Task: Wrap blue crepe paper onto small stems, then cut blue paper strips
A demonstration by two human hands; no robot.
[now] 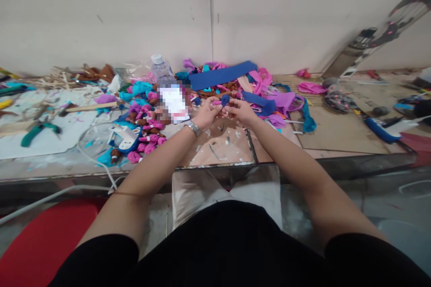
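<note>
Both my hands meet over the middle of the workbench, around a small dark blue fabric piece (225,100) that looks bunched or rolled. My left hand (209,113) pinches it from the left, close to a bit of pink fabric at the fingertips. From the right, the fingers of my right hand (238,111) close on the same piece. Just behind and to the right lies a blue fabric strip (261,102). A longer blue strip (224,75) rests on the heap of coloured scraps behind my hands.
A phone (175,103) and a clear bottle (161,69) stand left of my hands. Pink and brown fabric bundles (148,139) surround a blue-and-white corded tool (128,138). Green pliers (40,132) lie far left. A cardboard sheet (333,132) and another corded tool (384,130) are right.
</note>
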